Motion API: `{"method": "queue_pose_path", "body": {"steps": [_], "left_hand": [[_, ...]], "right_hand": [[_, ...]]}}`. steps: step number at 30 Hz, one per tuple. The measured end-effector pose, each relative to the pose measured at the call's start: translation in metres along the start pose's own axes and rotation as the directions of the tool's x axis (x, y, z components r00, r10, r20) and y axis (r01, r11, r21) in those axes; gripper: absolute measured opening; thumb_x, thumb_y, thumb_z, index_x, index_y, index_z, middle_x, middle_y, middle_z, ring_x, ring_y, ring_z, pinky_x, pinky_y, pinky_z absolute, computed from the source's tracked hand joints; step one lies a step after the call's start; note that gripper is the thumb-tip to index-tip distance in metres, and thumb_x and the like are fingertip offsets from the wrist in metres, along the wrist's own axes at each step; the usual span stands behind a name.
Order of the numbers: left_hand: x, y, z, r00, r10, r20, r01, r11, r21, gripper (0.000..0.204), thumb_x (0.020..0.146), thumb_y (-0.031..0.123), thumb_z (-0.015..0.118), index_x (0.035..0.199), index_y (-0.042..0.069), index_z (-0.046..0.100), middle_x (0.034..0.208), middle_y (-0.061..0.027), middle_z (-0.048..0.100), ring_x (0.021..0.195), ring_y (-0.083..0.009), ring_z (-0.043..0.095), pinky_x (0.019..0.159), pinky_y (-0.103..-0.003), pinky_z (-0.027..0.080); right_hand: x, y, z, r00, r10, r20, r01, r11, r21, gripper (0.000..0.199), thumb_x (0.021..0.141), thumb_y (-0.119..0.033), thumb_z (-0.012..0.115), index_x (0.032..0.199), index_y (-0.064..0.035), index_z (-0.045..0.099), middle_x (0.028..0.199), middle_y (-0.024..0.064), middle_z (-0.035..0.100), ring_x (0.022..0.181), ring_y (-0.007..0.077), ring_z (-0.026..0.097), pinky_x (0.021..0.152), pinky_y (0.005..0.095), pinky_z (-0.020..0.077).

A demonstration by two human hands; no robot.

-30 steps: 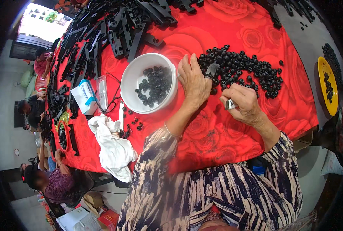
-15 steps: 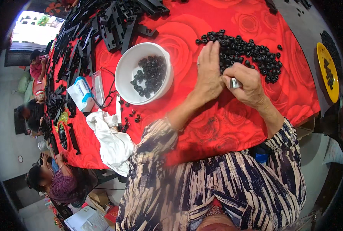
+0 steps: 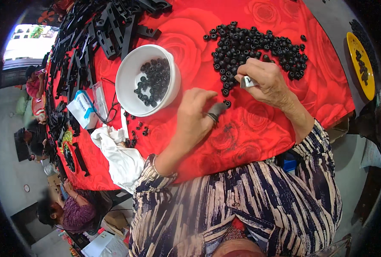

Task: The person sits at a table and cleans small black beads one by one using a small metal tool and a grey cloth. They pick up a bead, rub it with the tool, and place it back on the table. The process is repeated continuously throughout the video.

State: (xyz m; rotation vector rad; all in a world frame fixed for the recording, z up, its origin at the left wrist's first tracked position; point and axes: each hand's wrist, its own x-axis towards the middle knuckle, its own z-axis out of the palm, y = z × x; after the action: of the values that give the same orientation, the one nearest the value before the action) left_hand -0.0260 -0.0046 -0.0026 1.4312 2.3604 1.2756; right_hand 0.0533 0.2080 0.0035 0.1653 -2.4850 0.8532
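My right hand (image 3: 267,81) is closed around a small tool with a flat, silvery end (image 3: 248,82); the rest of the tool is hidden in the fist. It hovers at the near edge of a spread of small round black parts (image 3: 237,53), each with a hole. My left hand (image 3: 194,118) is over the red cloth, thumb and forefinger apart. A dark grey cover (image 3: 216,112) wraps its thumb, whose tip is at a single black part (image 3: 227,103). Left of that hand, a white bowl (image 3: 123,81) contains more such black parts.
Long black pieces (image 3: 109,34) are heaped at the far left of the red tablecloth (image 3: 190,55). A white cloth (image 3: 120,160), a blue-and-white packet (image 3: 82,109) and glasses (image 3: 112,109) lie beside the bowl. At right is a yellow plate (image 3: 368,83). Other people sit at left.
My left hand has drawn back from the pile toward me and to the left, its fingers parting. My right hand, still gripping the tool, has shifted slightly left and away from me.
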Motion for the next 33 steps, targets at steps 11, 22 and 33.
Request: {"method": "queue_pose_path", "body": {"steps": [11,22,33], "left_hand": [[-0.003,0.011,0.02,0.962,-0.261,0.084,0.274,0.927,-0.258,0.023,0.08,0.02,0.07,0.089,0.001,0.062,0.074,-0.0075,0.062,0.062,-0.0166,0.06,0.051,-0.03,0.046],[-0.008,0.006,0.017,0.741,-0.374,0.558,0.52,-0.206,-0.829,0.018,0.09,0.014,0.055,0.091,-0.003,0.061,0.074,-0.0099,0.062,0.057,-0.0127,0.058,0.047,-0.024,0.05],[-0.013,-0.001,0.012,0.744,-0.162,0.648,0.612,-0.224,-0.758,0.019,0.085,0.015,0.061,0.094,-0.002,0.062,0.081,-0.0085,0.062,0.061,-0.0129,0.057,0.045,-0.023,0.047]], "right_hand": [[0.003,-0.012,0.001,0.998,-0.011,0.058,-0.001,0.979,0.204,0.012,0.074,-0.007,0.066,0.083,-0.0047,0.058,0.071,0.0093,0.054,0.061,0.0262,0.057,0.052,0.0352,0.0432],[-0.003,-0.036,0.003,0.976,-0.008,0.216,-0.112,0.836,0.536,0.025,0.071,-0.002,0.069,0.095,0.0,0.061,0.072,0.0092,0.053,0.064,0.022,0.055,0.055,0.032,0.0413],[-0.003,-0.041,0.0,0.971,-0.025,0.238,-0.118,0.816,0.566,0.022,0.071,-0.004,0.071,0.092,-0.0009,0.063,0.069,0.0085,0.051,0.057,0.021,0.053,0.05,0.0304,0.0391]]}}
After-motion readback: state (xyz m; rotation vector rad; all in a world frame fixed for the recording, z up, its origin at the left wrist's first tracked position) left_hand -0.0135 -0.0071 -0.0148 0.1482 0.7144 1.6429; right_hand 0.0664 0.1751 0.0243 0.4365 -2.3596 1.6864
